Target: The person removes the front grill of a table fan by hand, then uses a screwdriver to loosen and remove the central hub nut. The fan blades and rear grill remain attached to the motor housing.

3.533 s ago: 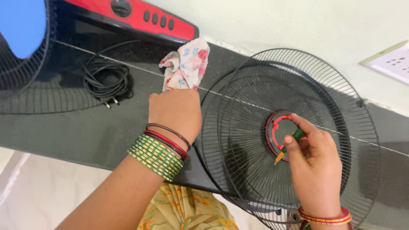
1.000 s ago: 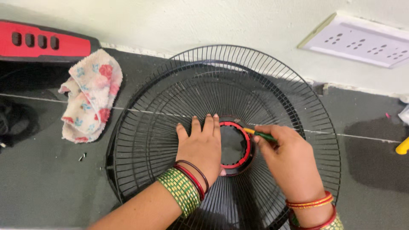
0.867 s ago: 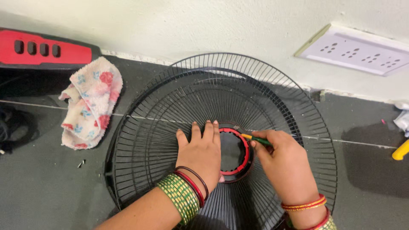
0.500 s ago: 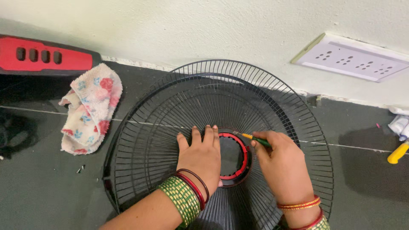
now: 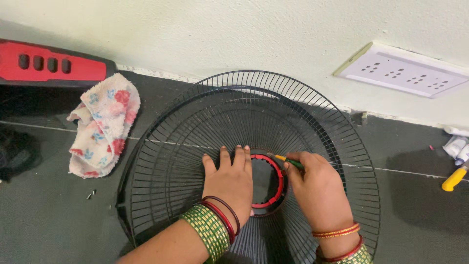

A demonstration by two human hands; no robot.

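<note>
A black wire fan guard (image 5: 195,146) lies on the dark counter (image 5: 44,220). The left hand (image 5: 229,178) stays pressed flat on it, fingers open, beside the red centre ring (image 5: 279,182). The right hand (image 5: 315,183), gripping a small green-and-yellow screwdriver (image 5: 288,160), has crept slightly nearer the ring's edge, its tip seemingly at a fastener there.

The black wire fan guard (image 5: 205,127) lies flat on the dark table (image 5: 44,220), its far rim just beside the pale wall, its thin spokes running out from a red-ringed round hub opening (image 5: 266,180) at its middle. The small screwdriver (image 5: 288,160), green in the handle and yellow nearer the tip, lies slanted across the hub's upper right edge, its tip touching the guard just outside the red ring.
</note>
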